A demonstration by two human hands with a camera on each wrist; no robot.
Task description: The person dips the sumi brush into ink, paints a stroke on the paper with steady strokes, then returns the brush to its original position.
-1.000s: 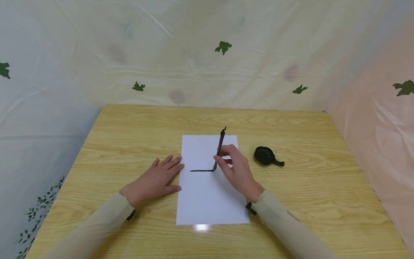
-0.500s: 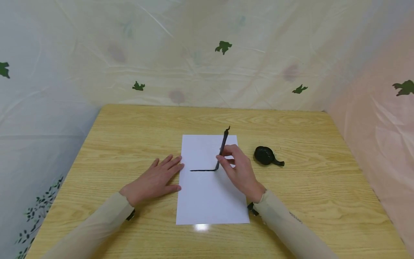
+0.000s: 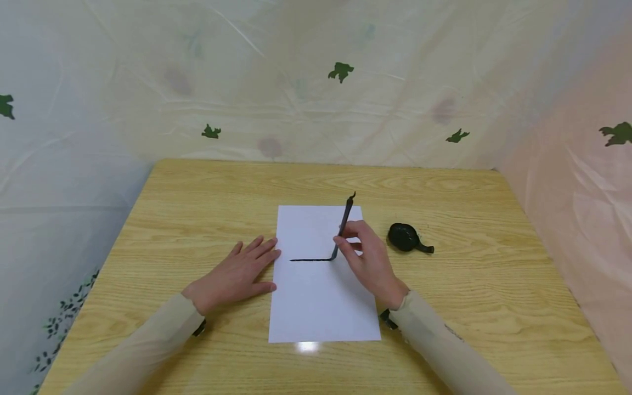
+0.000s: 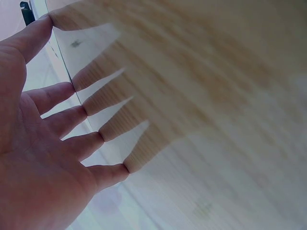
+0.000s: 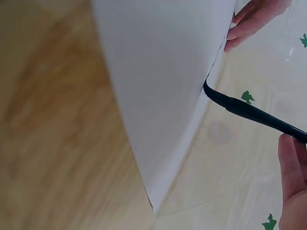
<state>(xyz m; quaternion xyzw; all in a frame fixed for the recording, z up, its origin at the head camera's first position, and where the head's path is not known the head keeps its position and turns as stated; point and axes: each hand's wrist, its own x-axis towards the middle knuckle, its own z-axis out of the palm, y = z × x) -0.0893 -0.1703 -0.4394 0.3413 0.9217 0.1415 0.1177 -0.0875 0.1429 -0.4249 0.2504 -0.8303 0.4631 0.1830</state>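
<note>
My right hand (image 3: 369, 266) pinches a dark writing brush (image 3: 345, 218) by its shaft, the handle leaning a little to the right. Its bent black tip meets the white paper (image 3: 321, 307) at the right end of a thin horizontal black line (image 3: 310, 260). In the right wrist view the brush (image 5: 254, 114) slants down to the sheet with its bristles curved against it. My left hand (image 3: 234, 278) lies flat with fingers spread, fingertips on the paper's left edge. The left wrist view shows that hand (image 4: 53, 129) from the palm side, fingertips on the surface.
A small black dish (image 3: 404, 237) with a short handle stands on the wooden table (image 3: 459, 307) right of the paper. Pale curtains (image 3: 276, 82) with green bird shapes hang behind the table and along both sides.
My right hand and the brush have moved slightly to the right, and the black line has grown longer that way. The left hand and paper have stayed in place.
</note>
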